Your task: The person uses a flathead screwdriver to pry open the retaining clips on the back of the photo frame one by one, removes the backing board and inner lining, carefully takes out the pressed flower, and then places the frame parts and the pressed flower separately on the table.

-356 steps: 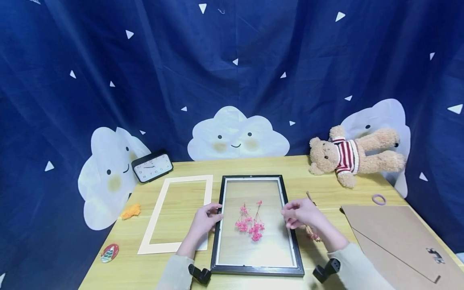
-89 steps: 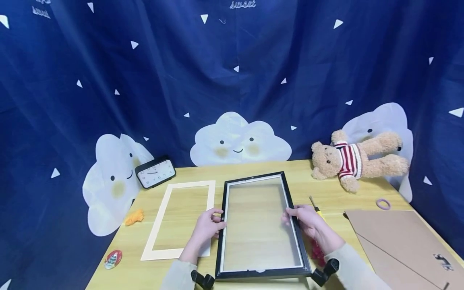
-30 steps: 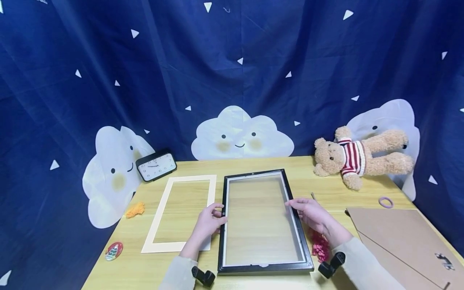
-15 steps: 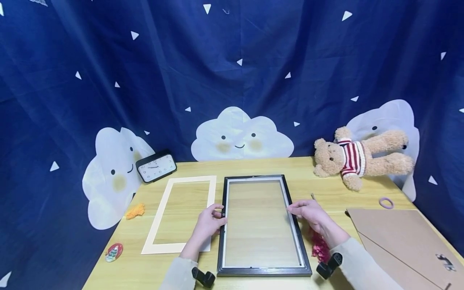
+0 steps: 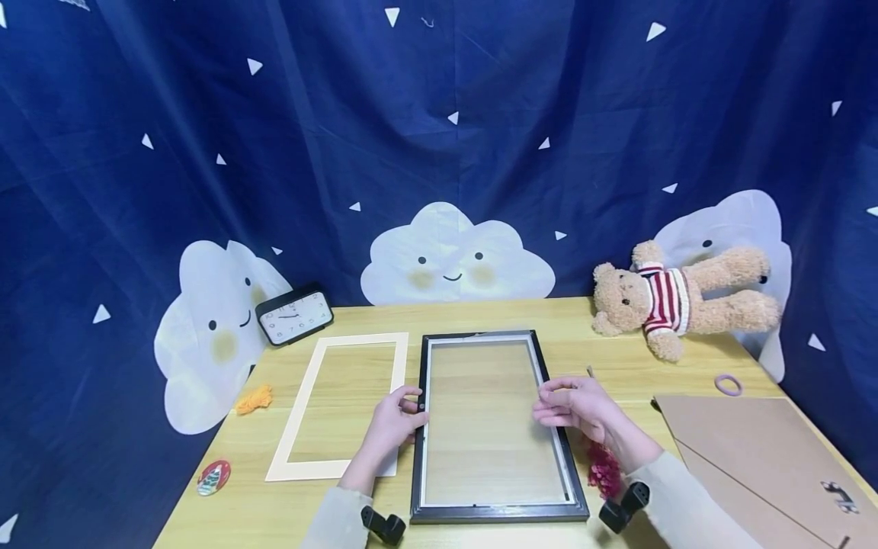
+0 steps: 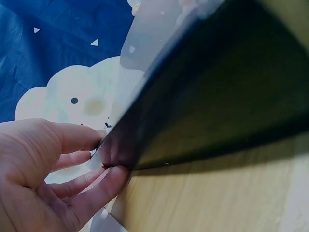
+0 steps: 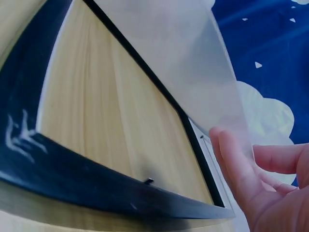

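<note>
A black picture frame (image 5: 501,515) with a white inner lip lies flat on the table. My left hand (image 5: 389,427) holds its left side, thumb on top; in the left wrist view, thumb and fingers (image 6: 113,181) pinch the edge. My right hand (image 5: 583,412) is at the frame's right side. In the right wrist view, a clear sheet (image 7: 188,53) slants up at the frame, its edge between my thumb and fingers. Pink dried flowers (image 5: 604,471) lie just right of the frame, partly behind my right forearm. A thin handled tool (image 5: 591,372) is mostly hidden there.
On the left are a cream mat board (image 5: 295,427), a black clock (image 5: 295,317), orange yarn (image 5: 255,399) and a round badge (image 5: 214,478). On the right lie a brown backing board (image 5: 748,450), a purple ring (image 5: 728,385) and a teddy bear (image 5: 679,301).
The pink flowers, earlier on the pane, lie right of the frame. The frame, tilted a second ago, is flat. My right hand has shifted slightly, its fingers now at the sheet's edge.
</note>
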Demonstrator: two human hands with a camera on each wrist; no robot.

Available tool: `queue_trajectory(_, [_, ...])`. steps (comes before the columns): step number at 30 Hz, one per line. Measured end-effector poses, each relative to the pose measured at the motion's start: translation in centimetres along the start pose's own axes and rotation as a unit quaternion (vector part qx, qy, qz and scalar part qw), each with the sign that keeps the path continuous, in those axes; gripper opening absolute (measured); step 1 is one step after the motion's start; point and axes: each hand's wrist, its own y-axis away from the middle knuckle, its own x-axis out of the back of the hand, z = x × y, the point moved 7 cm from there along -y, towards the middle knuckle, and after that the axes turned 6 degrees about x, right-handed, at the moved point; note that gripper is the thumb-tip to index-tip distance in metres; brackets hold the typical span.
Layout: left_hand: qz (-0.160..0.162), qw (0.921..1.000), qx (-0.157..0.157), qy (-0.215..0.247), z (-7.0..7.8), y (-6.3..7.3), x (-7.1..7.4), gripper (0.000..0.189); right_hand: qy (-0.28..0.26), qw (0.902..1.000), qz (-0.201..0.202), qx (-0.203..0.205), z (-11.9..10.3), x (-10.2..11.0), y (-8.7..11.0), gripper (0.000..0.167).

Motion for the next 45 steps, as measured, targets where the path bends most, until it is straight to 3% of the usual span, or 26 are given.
queue_trajectory(9, [-0.001, 1.0, 0.008, 0.004, -0.2, 0.0, -0.2, 0.044, -0.004, 0.9999, 0.009, -0.012, 1.2, -0.1, 0.1, 0.032])
queue_trajectory(15, [-0.007, 0.9998, 0.009, 0.016, -0.6, 0.0, -0.5, 0.044, 0.004, 0.9995, 0.031, -0.007, 1.3, 1.1, 0.3, 0.037])
queue_trajectory(23, [0.003, 0.9998, 0.012, 0.019, -0.9, 0.1, 0.0, 0.043, -0.028, 0.9995, 0.01, -0.006, 1.1, 2.5, 1.2, 0.04])
queue_trajectory(32, [-0.001, 0.9998, 0.012, 0.016, -0.6, 0.0, 0.0, 0.045, -0.018, 0.9998, 0.009, 0.002, 0.2, 4.7, 3.2, 0.017])
queue_trajectory(37, [-0.001, 0.9999, 0.009, 0.013, -0.5, 0.0, 0.1, 0.045, 0.0, 1.0, -0.008, 0.006, -0.2, 5.3, 4.0, 0.017])
queue_trajectory(45, [-0.003, 1.0, 0.002, 0.007, 0.0, 0.2, 0.1, 0.046, -0.028, 0.9981, -0.033, 0.044, -1.8, 6.0, 5.0, 0.021])
